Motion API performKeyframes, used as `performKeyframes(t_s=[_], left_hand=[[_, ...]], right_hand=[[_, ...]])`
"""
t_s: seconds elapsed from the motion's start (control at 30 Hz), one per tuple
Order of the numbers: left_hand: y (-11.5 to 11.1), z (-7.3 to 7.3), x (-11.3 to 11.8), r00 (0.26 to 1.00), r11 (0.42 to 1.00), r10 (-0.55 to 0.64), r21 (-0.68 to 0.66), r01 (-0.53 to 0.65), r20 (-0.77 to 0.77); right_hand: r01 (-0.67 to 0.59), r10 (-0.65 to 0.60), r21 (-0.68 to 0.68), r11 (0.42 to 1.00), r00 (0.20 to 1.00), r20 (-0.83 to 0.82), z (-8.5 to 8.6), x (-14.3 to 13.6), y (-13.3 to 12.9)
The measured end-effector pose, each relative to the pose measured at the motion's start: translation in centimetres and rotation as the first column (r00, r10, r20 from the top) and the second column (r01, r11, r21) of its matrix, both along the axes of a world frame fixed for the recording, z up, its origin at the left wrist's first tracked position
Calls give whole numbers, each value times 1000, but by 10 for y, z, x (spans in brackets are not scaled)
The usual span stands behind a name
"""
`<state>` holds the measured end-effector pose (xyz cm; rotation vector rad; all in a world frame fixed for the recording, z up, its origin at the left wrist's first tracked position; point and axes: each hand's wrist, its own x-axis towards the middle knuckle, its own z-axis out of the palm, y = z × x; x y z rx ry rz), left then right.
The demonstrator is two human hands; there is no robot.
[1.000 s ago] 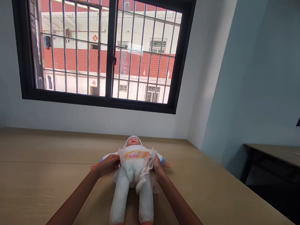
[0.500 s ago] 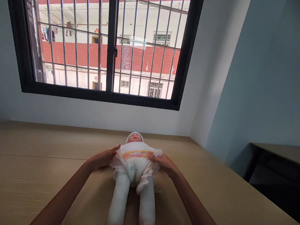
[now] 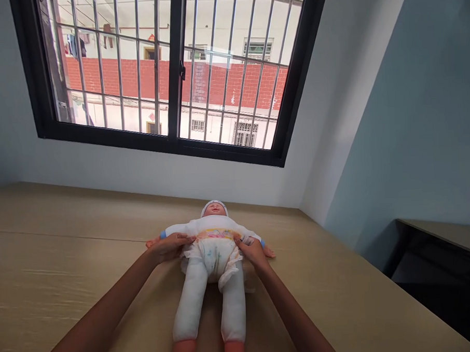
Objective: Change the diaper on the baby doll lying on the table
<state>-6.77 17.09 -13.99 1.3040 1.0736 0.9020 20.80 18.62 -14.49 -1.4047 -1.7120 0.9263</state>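
Note:
A baby doll (image 3: 189, 302) lies on its back on the tabletop, head toward the window, in a white cap (image 3: 214, 202) and white clothing with blue cuffs. Around its hips is a white diaper (image 3: 217, 255) with a colourful waistband and ruffled leg edges. My left hand (image 3: 172, 247) is at the waistband's left side, its fingers closed on the diaper's edge. On the opposite side my right hand (image 3: 254, 252) pinches the diaper near the waist. The doll's arms stretch out to both sides, beyond my hands. Part of the diaper's sides is hidden by my fingers.
The wide wood-toned table (image 3: 87, 286) runs back to the wall under a black-framed, barred window (image 3: 171, 142). Its right edge slopes down toward me. Another dark-framed table (image 3: 448, 234) stands at the right, by a blue-grey wall (image 3: 420, 137).
My hands have come inward at the diaper's sides, which were pulled outward before. Both doll arms now show. The view has shifted slightly.

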Motion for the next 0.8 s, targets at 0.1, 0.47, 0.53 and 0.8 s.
performKeyframes(t_s=[0.1,0.47,0.53,0.8], left_hand=[[0,-4,-1,994,999,47,26,-44,-95],[-39,73,31,754,709,586,639,-299,-297],[-58,81,56,739,653,567,745,-135,-363],[-86,33,123,682,570,193,647,507,-705]], right_hand=[[69,-71,38,997,996,57,-1,-5,-4],[238,-344,300,924,859,378,77,56,-20],[35,-148,254,967,884,442,86,64,-24],[-375,558,-430,821,685,468,22,23,-16]])
